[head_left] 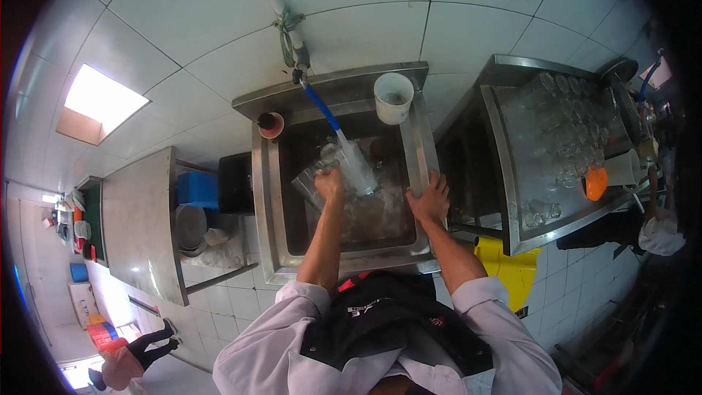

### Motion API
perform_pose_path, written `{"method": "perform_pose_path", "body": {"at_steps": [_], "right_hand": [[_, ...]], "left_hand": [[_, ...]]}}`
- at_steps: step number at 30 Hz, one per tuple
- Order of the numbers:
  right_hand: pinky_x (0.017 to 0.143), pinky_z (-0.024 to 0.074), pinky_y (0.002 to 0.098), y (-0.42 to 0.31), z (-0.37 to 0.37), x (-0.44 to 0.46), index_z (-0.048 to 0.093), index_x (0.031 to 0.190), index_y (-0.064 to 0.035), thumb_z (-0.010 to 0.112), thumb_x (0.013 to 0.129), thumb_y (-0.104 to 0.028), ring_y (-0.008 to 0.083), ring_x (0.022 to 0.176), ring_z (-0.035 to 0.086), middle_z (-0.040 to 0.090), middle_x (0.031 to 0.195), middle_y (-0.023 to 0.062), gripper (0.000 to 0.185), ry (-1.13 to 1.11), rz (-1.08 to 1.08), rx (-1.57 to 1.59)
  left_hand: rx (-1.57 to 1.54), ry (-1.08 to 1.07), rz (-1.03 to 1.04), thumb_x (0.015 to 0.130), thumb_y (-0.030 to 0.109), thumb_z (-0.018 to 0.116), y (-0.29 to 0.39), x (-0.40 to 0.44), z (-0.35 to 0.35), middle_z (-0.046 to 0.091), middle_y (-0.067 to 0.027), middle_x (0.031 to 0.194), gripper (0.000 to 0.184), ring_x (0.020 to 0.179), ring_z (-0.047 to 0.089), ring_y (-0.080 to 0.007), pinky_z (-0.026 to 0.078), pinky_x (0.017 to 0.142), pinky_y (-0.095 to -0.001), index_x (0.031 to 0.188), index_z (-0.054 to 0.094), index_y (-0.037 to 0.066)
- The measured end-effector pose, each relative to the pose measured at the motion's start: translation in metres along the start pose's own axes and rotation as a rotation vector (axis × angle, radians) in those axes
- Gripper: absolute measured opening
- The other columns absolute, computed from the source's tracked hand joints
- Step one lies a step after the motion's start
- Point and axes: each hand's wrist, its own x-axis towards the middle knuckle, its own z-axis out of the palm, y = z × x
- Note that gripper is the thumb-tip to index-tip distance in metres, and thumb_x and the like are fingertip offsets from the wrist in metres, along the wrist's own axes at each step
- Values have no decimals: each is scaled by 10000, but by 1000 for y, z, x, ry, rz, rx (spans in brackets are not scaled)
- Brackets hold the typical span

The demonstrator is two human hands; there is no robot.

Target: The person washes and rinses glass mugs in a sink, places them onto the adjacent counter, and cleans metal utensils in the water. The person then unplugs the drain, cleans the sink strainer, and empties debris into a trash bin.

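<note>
Inside the metal sink (265, 197), my left hand (329, 184) is closed around what looks like a clear glass (306, 186), partly hidden by the fingers. More clear glassware (330, 152) lies just beyond that hand, too blurred to separate. A blue hose (322, 107) runs down from the wall tap (298, 73) into a whitish sleeve-like end (356, 167), close to the right of my left hand. Cloudy water (373, 219) covers the sink bottom. My right hand (431, 201) lies with fingers spread on the sink's right rim, holding nothing.
A white bucket (395, 99) and a dark-topped container (270, 125) stand at the sink's back corners. Many glasses (567, 124) and an orange item (596, 183) sit on the right-hand table (515, 197). A yellow object (508, 271) stands below. People are at both sides.
</note>
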Motion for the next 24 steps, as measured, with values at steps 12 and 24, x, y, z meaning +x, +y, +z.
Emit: {"method": "perform_pose_path", "body": {"at_steps": [12, 24], "right_hand": [[1001, 466, 508, 1, -4, 0, 292, 1459, -144, 733, 789, -457, 382, 1339, 405, 325, 1517, 198, 861, -33, 7, 15], [962, 492, 504, 2, 2, -3, 330, 1432, -117, 736, 770, -450, 404, 1265, 460, 395, 1455, 210, 845, 72, -35, 13]], "left_hand": [[-618, -522, -571, 876, 123, 686, 8, -9, -50, 492, -40, 624, 144, 502, 516, -179, 424, 441, -339, 857, 560, 58], [-1189, -734, -761, 1023, 200, 561, 32, -27, -70, 522, 21, 676, 158, 549, 482, -70, 456, 508, -234, 905, 583, 97]]}}
